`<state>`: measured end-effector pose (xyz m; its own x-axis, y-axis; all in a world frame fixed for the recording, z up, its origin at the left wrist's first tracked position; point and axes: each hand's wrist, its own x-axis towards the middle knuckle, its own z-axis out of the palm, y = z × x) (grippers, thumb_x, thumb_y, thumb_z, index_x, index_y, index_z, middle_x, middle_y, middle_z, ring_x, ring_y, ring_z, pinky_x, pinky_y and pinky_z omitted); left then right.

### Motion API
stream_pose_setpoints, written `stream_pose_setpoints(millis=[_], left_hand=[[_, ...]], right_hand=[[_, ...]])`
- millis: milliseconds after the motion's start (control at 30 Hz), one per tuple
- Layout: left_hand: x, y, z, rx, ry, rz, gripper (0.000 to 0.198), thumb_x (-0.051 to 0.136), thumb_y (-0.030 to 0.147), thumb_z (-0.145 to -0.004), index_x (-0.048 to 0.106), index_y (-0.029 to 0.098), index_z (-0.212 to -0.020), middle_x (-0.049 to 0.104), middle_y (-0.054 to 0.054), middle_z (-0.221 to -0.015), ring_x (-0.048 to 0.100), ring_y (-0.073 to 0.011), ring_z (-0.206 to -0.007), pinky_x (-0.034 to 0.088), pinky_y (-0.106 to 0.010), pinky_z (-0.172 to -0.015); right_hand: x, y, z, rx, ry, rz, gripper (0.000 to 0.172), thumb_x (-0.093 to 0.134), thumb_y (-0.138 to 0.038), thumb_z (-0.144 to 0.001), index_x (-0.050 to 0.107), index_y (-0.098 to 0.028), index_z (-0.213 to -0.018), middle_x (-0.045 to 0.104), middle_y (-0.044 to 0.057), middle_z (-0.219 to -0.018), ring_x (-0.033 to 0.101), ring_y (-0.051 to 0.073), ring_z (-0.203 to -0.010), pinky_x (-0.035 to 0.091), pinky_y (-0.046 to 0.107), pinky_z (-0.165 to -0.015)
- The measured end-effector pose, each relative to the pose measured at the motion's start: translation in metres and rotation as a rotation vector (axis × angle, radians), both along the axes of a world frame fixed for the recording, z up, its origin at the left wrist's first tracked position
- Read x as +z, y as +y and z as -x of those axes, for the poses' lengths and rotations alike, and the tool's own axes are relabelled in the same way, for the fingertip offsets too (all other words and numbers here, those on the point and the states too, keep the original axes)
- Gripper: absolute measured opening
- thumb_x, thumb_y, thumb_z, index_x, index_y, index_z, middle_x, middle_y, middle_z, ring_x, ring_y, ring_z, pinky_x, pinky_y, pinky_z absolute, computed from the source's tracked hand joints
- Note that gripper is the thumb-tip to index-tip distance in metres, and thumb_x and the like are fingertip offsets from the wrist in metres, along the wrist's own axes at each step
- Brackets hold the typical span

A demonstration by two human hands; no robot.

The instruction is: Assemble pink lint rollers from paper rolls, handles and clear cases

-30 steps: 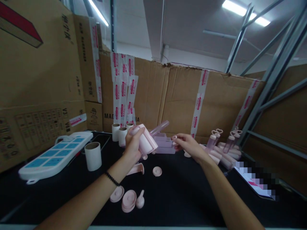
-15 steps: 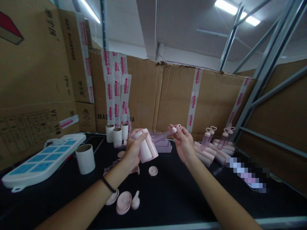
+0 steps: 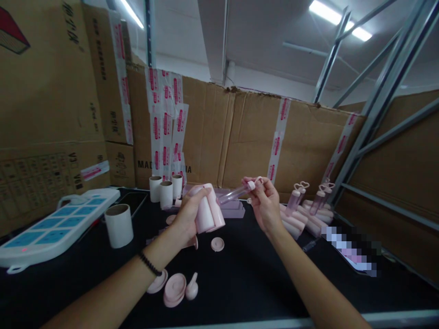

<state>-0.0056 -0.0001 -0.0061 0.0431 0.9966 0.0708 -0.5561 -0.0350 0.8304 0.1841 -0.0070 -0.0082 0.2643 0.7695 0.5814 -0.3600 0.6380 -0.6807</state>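
My left hand (image 3: 188, 210) is wrapped around the pink and white body of a lint roller (image 3: 213, 214), tilted above the table. A clear pinkish tube handle (image 3: 235, 194) runs from beside this body up to the right, ending in a white collar and a pink heart-shaped loop (image 3: 259, 180). The fingers of my right hand (image 3: 265, 203) pinch the loop end. Whether the tube is joined to the body is hard to tell. Below, a pink round cap (image 3: 217, 244) lies on the black table. More pink caps (image 3: 175, 288) and a small pink bulb-shaped piece (image 3: 192, 288) are near the front.
Several white rolls (image 3: 119, 226) stand at left, beside a white power strip (image 3: 61, 224). Lint rollers with heart loops (image 3: 294, 214) lie grouped at right, near a blurred phone-like object (image 3: 353, 253). Lilac pieces (image 3: 233, 210) sit behind my hands. Cardboard walls (image 3: 206, 132) enclose the back.
Both hands keep their holds on the lint roller and its loop. The tube's angle and my right fingers have shifted slightly. The view has moved a little.
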Motion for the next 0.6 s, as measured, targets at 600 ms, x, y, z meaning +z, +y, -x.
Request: stream_pose_setpoints(millis=[600], left_hand=[[0.0110, -0.0051, 0.0017, -0.128, 0.013, 0.211, 0.028, 0.076, 0.031, -0.072, 0.063, 0.016, -0.093, 0.068, -0.006, -0.071, 0.066, -0.0207, -0.052, 0.057, -0.032, -0.050]], right_hand=[[0.0066, -0.0081, -0.0026, 0.027, -0.062, -0.025, 0.033, 0.079, -0.047, -0.083, 0.055, -0.025, -0.088, 0.077, 0.004, -0.107, 0.072, 0.020, -0.111, 0.056, 0.035, -0.098]])
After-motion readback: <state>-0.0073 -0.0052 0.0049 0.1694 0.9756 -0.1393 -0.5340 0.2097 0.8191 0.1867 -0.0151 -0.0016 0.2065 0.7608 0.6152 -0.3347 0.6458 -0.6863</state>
